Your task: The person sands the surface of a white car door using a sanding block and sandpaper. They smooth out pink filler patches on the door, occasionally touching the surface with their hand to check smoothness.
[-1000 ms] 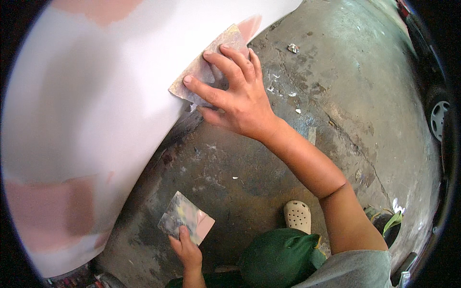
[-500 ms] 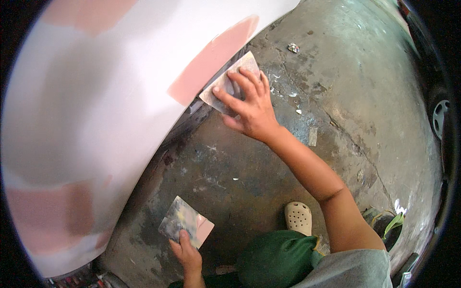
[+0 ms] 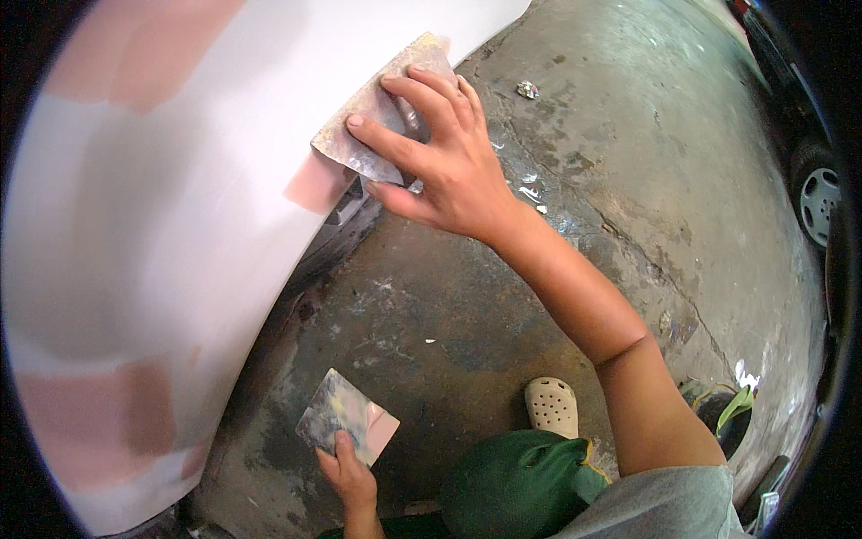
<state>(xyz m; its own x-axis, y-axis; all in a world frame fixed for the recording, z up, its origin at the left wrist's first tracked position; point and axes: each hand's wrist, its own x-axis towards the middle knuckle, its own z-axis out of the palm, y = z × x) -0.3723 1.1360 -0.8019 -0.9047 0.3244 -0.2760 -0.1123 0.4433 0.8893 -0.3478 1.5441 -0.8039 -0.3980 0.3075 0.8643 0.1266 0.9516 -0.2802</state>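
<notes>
A flat filler spreader (image 3: 368, 112) is in my right hand (image 3: 458, 171), its fingers spread over the upper face and the thumb beneath. It covers most of a pink filler patch (image 3: 316, 182) along the edge of a white curved car panel (image 3: 193, 207). Lower down, my left hand (image 3: 352, 478) grips a square mixing plate (image 3: 346, 413), thumb on top. The plate is smeared grey and yellow, with pink filler at its right corner. Two more pink patches show on the panel, one at the top (image 3: 148, 54) and one at the lower left (image 3: 99, 422).
A stained, cracked concrete floor (image 3: 584, 296) runs beside the panel. My beige clog (image 3: 551, 407) and green-clad knee (image 3: 507, 481) are below. A crumpled scrap (image 3: 527, 90) lies farther off. A dark car's wheel (image 3: 817, 207) stands at the right, and a dark container (image 3: 723, 418) sits near my elbow.
My right hand has moved up and left with the spreader, from beside the panel edge to over the pink patch. The left hand and its plate have barely moved.
</notes>
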